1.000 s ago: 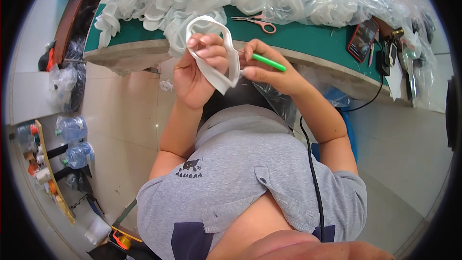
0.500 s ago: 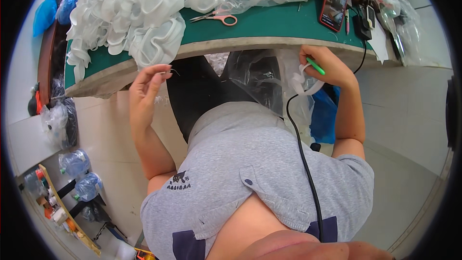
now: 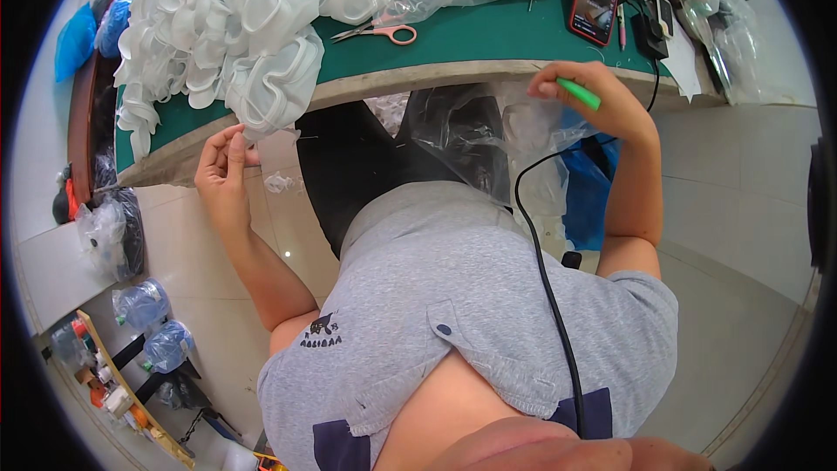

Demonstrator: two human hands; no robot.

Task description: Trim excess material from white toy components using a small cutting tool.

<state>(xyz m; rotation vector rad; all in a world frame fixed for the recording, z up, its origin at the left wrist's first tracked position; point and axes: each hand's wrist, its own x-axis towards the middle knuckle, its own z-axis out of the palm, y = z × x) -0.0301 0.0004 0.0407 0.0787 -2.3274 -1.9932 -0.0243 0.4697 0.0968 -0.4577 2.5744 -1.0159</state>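
My left hand (image 3: 224, 167) is raised at the table's front edge, its fingertips at the lowest white band of the big pile of white bands (image 3: 228, 33); whether it grips one I cannot tell. My right hand (image 3: 593, 98) holds a green pen-like tool (image 3: 579, 93) at the table edge, just above a clear plastic bag (image 3: 488, 135) that hangs under the green table (image 3: 471, 35).
Pink-handled scissors (image 3: 382, 31) lie on the green mat. A phone in a red case (image 3: 596, 0) and small gadgets sit at the right end. A black cable (image 3: 545, 279) runs down over my grey shirt. Bags and water bottles (image 3: 144, 323) stand on the floor at left.
My left hand let go of the white band it held up and moved left to the pile's edge. My right hand swung right with the green tool toward the hanging bag.
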